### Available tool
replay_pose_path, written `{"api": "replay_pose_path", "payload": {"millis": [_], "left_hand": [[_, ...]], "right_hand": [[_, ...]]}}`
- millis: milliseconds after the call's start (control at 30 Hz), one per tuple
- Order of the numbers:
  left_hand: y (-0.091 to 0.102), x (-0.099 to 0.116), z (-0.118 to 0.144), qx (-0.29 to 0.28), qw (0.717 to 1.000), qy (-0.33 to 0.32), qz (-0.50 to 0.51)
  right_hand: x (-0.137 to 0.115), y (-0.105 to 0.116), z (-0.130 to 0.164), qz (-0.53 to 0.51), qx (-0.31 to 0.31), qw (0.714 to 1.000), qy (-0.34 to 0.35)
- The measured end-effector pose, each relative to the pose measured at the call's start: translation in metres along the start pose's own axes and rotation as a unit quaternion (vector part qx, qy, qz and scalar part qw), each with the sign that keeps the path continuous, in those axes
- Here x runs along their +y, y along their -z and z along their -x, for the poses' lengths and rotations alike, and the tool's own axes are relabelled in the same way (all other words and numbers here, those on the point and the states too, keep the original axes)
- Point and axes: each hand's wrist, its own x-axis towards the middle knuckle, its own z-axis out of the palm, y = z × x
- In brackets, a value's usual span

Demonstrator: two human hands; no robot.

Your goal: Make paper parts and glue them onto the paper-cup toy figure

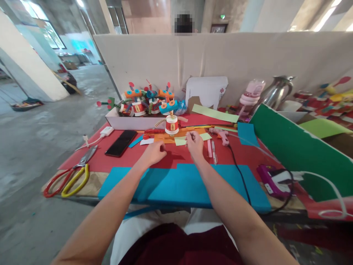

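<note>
My left hand (156, 152) hovers over the red sheet with its fingers curled in, and no object shows in it. My right hand (194, 144) is closed in a pinch beside a pale green paper strip (180, 141); whatever its fingertips hold, if anything, is too small to make out. Just beyond both hands stands a paper-cup figure (172, 125) with a blue tube head (168, 107) on a spring neck and folded paper arms. Orange paper (162, 138) lies under and around it. To the right of my right hand are a pen (214, 152) and a pink glue gun (221, 136).
Large scissors (79, 167) and a black phone (121, 143) lie at left. Several finished figures crowd a white box (132, 123) at the back. A green board (300, 154), a purple power strip (271, 180) and cables occupy the right. Blue paper (165, 184) covers the front edge.
</note>
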Motion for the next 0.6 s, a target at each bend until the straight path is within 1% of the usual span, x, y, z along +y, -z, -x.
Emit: {"api": "replay_pose_path", "payload": {"millis": [33, 67, 133, 200, 267, 300, 333, 400, 433, 467, 500, 533, 567, 600], "left_hand": [[0.002, 0.001, 0.002, 0.022, 0.999, 0.020, 0.022], [0.004, 0.002, 0.003, 0.048, 0.997, 0.042, 0.042], [0.007, 0.009, 0.004, 0.096, 0.990, 0.085, 0.061], [0.007, 0.020, 0.003, 0.117, 0.985, 0.124, 0.040], [0.003, 0.035, 0.002, 0.109, 0.984, 0.141, -0.003], [0.001, 0.043, 0.002, 0.099, 0.986, 0.129, -0.023], [0.000, 0.050, 0.002, 0.089, 0.990, 0.100, -0.038], [0.001, 0.054, 0.008, 0.069, 0.996, 0.010, -0.050], [0.004, 0.050, 0.015, 0.066, 0.996, -0.032, -0.048], [0.010, 0.040, 0.024, 0.070, 0.995, -0.056, -0.043], [0.017, 0.024, 0.037, 0.087, 0.994, -0.053, -0.039], [0.027, 0.003, 0.053, 0.112, 0.992, -0.021, -0.053], [0.037, -0.021, 0.071, 0.139, 0.986, 0.049, -0.083], [0.048, -0.047, 0.091, 0.150, 0.973, 0.131, -0.119]], "right_hand": [[-0.002, 0.000, 0.002, -0.050, -0.006, 0.997, -0.050], [-0.005, -0.001, 0.005, -0.097, -0.025, 0.990, -0.103], [-0.010, -0.001, 0.010, -0.163, -0.089, 0.963, -0.196], [-0.015, -0.003, 0.015, -0.191, -0.164, 0.935, -0.248], [-0.016, -0.005, 0.017, -0.208, -0.230, 0.917, -0.249], [-0.016, -0.007, 0.017, -0.215, -0.246, 0.915, -0.237], [-0.014, -0.009, 0.017, -0.221, -0.245, 0.918, -0.221], [-0.011, -0.009, 0.014, -0.229, -0.209, 0.931, -0.192], [-0.010, -0.008, 0.012, -0.233, -0.189, 0.936, -0.182], [-0.009, -0.006, 0.010, -0.241, -0.176, 0.937, -0.180], [-0.009, -0.002, 0.007, -0.252, -0.173, 0.935, -0.179], [-0.009, 0.001, 0.004, -0.264, -0.171, 0.933, -0.177], [-0.010, 0.005, 0.002, -0.271, -0.169, 0.930, -0.180], [-0.010, 0.008, 0.000, -0.276, -0.170, 0.928, -0.185]]}}
